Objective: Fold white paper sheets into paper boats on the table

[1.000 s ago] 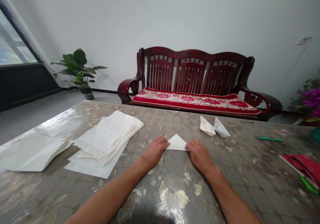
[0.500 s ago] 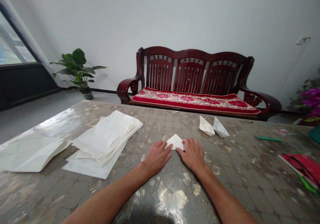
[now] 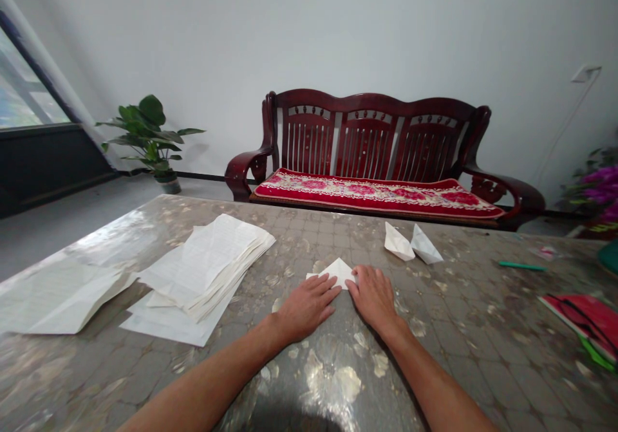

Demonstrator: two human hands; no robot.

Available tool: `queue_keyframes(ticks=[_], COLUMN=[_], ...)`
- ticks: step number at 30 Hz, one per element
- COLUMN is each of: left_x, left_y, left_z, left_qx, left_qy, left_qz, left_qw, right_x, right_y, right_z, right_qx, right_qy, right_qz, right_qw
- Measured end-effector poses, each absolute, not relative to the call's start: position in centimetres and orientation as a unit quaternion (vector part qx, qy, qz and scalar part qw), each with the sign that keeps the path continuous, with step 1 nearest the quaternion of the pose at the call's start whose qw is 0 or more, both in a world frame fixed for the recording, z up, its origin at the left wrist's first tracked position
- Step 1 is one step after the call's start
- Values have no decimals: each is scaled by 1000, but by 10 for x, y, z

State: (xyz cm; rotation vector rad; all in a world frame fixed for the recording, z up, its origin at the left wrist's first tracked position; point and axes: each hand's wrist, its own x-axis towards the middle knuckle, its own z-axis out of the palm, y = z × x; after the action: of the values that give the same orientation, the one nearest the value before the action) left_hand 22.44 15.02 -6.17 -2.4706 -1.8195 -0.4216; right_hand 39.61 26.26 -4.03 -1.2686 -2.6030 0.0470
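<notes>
A small folded white paper (image 3: pixel 337 269) lies on the patterned table (image 3: pixel 338 367) in front of me. My left hand (image 3: pixel 306 306) lies flat with its fingers stretched onto the paper's near left part. My right hand (image 3: pixel 373 297) presses down on the paper's right side, fingers flat and together. Most of the paper's near half is hidden under both hands. Two finished white paper boats (image 3: pixel 411 245) sit side by side farther back to the right.
A stack of white sheets (image 3: pixel 203 268) and a loose folded sheet (image 3: pixel 62 293) lie at the left. A green pen (image 3: pixel 521 266) and a red booklet (image 3: pixel 586 316) are at the right. Behind the table stand a wooden bench (image 3: pixel 376 155) and a potted plant (image 3: pixel 149 137).
Both hands have drawn closer together over the paper, which now shows smaller. The left hand's fingers have slid farther onto it.
</notes>
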Motion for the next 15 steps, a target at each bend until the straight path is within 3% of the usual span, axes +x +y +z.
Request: queue_keyframes(ticks=[15], left_x=[224], left_y=[146], left_z=[-71], left_qx=[-748], left_qy=[-652], left_qz=[-118], left_qw=[43], right_x=[413], right_y=[279], right_z=[-43], right_qx=[-470], right_qy=[-877], right_qz=[-11], right_qw=[102])
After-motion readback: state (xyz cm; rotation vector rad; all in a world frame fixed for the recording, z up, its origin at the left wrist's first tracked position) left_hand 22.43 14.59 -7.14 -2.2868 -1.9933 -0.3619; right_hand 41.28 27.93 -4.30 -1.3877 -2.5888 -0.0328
